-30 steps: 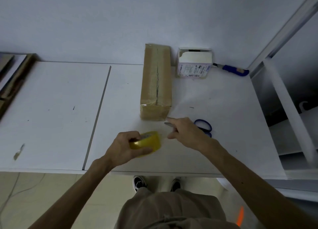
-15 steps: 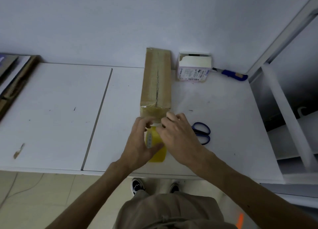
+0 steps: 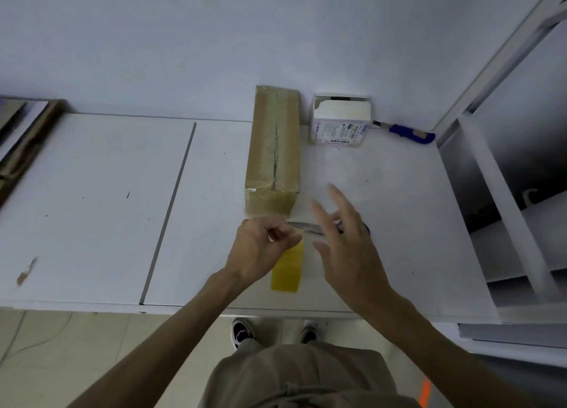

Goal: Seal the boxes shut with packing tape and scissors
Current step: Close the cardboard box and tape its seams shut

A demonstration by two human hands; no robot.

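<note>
A long brown cardboard box lies on the white table, its top seam running away from me. Just in front of it, my left hand grips the top of a yellow packing tape roll that stands on edge. Whether its fingers also pinch the tape's end, I cannot tell. My right hand is beside the roll with fingers straight and spread, holding nothing. It is over the scissors; only the grey blades and a bit of blue handle show.
A small white box with an open top stands at the back wall, right of the long box. A blue utility knife lies beside it. A white shelf frame borders the table's right side. Flat cardboard lies far left.
My right hand has come off the tape roll and moved right with fingers spread. My left hand stays on the roll, which now shows below it near the table's front.
</note>
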